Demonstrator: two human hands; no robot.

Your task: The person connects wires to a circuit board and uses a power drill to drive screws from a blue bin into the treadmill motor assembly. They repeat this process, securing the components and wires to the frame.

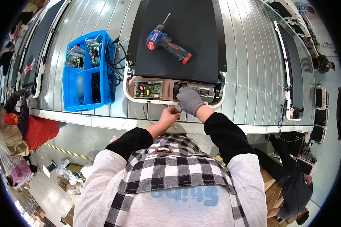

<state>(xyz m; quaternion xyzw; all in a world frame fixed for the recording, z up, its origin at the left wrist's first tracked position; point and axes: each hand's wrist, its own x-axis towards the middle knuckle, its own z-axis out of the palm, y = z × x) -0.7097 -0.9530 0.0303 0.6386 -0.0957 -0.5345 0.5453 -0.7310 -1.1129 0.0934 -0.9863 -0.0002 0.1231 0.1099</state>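
My right hand (190, 100), in a grey glove, is over the left part of a cylindrical motor (205, 92) in the end bay of a treadmill frame (147, 100). Its fingers are curled, and what they hold is hidden. Just outside the frame's near edge, my bare left hand (169, 116) has its fingertips pinched together close to the gloved one. Whatever is between them is too small to make out. Left of the motor, a green circuit board (148, 90) sits in the same bay. Thin wires (143, 120) hang below the frame near my left hand.
A blue and red cordless drill (166, 43) lies on the black running belt (193, 22). To the left stands a blue divided bin (89, 72) with circuit boards and small dark parts, beside black cables (115, 62). Other treadmill frames (290, 68) flank mine. Co-workers are at both sides.
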